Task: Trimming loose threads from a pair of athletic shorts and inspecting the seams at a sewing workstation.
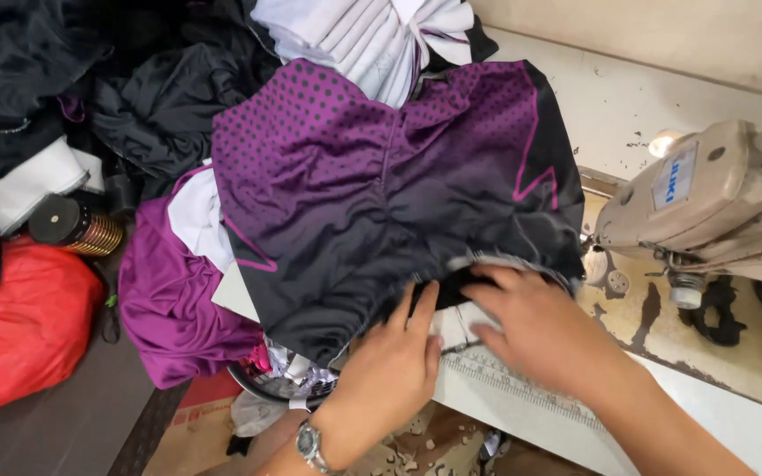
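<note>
The purple and black garment (381,185) lies spread on the counter (716,414), directly beyond both hands, so it extends away from the person toward the pile of dark clothes (90,79) at the far side. Its long axis runs roughly from the near hem, where the hands are, up to the dotted purple part far from the hands. The hem itself runs across, from the left hand toward the right hand and further.

The left hand (394,366) lies flat with the fingers straight and open, the fingertips touching the near edge of the garment (a wristwatch (310,443) is on this wrist). The right hand (544,330) is also open, palm down, and its fingertips rest on the same hem, a little further from the person than the left ones. Neither hand is closed around the cloth; both only press or touch it. Between the fingertips of the two hands a dark fold of the hem shows.

Both hands are about equally near the hem, the right one reaching slightly deeper. To the right of the right hand stands a beige sewing machine (707,198), near but apart from the garment. A printed ruler strip (522,388) on the counter passes under the right hand. Left of the left hand hangs a plain purple cloth (169,308).
</note>
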